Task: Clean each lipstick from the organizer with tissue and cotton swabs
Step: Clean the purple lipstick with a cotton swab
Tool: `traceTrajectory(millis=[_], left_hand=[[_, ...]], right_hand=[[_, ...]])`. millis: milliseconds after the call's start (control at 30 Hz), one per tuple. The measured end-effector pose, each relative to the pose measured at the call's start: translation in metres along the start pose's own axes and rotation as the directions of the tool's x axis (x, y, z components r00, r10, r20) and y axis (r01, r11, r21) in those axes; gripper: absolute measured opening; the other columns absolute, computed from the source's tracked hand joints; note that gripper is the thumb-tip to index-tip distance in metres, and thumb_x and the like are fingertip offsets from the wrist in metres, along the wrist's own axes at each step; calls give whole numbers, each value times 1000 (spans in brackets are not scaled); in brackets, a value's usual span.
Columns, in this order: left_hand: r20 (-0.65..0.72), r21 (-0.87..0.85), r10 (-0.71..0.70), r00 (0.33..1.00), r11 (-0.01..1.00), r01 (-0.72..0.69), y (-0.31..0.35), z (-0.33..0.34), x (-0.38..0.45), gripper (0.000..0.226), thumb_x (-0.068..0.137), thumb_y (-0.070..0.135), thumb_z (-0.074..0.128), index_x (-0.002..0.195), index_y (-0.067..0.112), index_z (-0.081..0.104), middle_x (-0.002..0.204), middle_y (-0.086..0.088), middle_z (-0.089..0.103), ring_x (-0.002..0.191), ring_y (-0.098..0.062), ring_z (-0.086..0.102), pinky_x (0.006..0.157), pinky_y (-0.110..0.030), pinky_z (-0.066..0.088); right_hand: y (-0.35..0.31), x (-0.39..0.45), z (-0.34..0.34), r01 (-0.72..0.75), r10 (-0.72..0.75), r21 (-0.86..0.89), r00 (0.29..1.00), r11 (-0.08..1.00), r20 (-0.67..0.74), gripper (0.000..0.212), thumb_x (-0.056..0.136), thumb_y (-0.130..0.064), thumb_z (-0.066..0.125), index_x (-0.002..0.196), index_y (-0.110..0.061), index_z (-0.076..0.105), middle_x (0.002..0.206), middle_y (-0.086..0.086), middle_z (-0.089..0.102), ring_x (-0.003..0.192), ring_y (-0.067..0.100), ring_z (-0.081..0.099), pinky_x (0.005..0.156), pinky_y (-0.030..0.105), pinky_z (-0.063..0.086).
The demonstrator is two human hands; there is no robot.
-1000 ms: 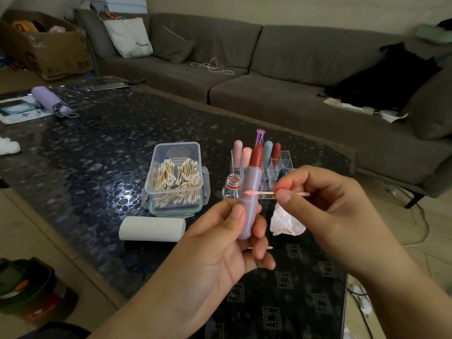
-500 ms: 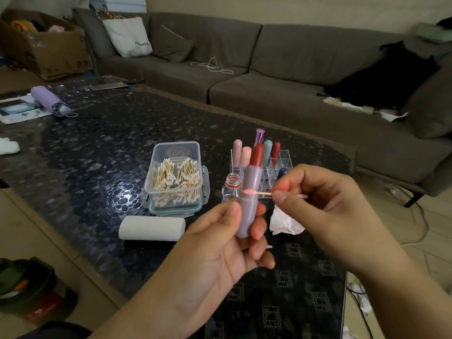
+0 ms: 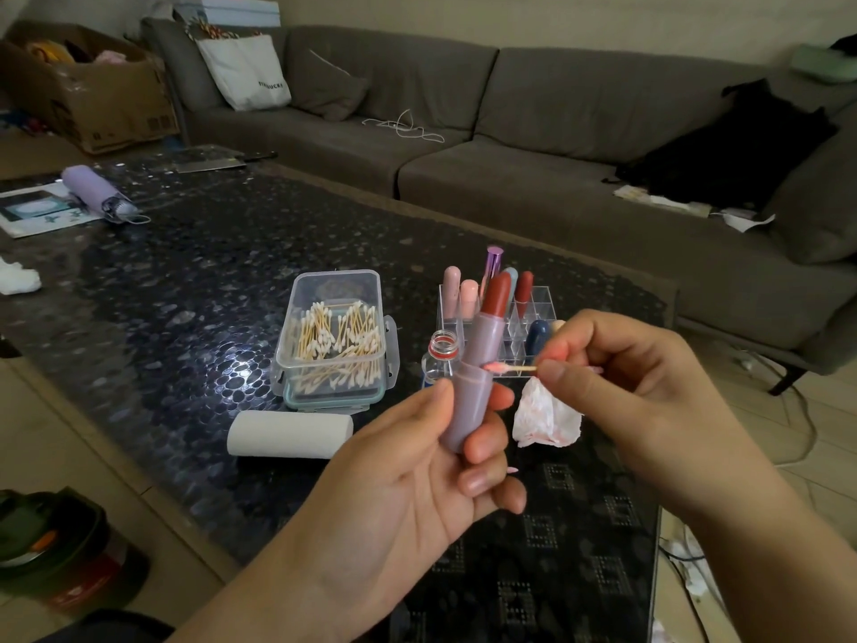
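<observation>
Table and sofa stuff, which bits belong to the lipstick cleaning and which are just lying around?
In use: lipstick, cotton swab, swab box, tissue roll, crumpled tissue, organizer.
Lying about: folded umbrella, cardboard box, tote bag, cord.

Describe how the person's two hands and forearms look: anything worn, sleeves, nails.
Both forearms are bare as far as the frame shows, with no sleeves. The left hand and right hand wear no gloves, and no rings, watch or bracelets are visible. The fingernails look short and unpainted.

Left grip (image 3: 431, 461) curled around something upright, right grip (image 3: 617, 378) pinching, palms inward.
</observation>
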State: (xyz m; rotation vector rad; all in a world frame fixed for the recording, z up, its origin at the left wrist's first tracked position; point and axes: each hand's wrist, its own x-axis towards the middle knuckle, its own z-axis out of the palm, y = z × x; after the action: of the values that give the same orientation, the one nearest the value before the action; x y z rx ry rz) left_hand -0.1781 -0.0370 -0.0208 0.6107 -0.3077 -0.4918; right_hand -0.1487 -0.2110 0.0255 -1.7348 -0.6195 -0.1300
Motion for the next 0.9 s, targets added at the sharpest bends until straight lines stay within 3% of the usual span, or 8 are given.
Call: traceTrajectory(millis=[300, 400, 900], left_hand=[[8, -47, 21, 1000, 999, -20, -2, 2, 0, 19, 85, 22, 68, 98, 9, 62, 69, -4, 48, 58, -14, 45, 67, -34, 50], [10, -67, 11, 1000, 998, -11, -1, 0, 0, 24, 84, 24, 69, 100, 7, 63, 70, -5, 51, 58, -15, 48, 67, -35, 50], [25, -87, 7, 1000, 996, -5, 3, -1, -2, 22, 88, 27, 63, 100, 7, 64, 72, -5, 49, 60, -14, 47, 68, -35, 50]], right_hand=[[-1, -1, 2, 35, -35, 2, 999, 999, -42, 15, 75, -35, 62, 73, -21, 65, 57, -10, 49, 56, 3, 44, 55, 14, 41], [-1, -1, 4, 31, -31, -28, 999, 999, 27, 15, 74, -35, 63, 70, -20, 64, 56, -8, 46, 53, 2, 40, 52, 13, 36], [-3, -1, 4, 7, -7, -26, 1000, 1000, 6, 16, 72, -36, 63, 67, -21, 63, 53, -6, 44, 51, 2, 38, 51, 11, 35]])
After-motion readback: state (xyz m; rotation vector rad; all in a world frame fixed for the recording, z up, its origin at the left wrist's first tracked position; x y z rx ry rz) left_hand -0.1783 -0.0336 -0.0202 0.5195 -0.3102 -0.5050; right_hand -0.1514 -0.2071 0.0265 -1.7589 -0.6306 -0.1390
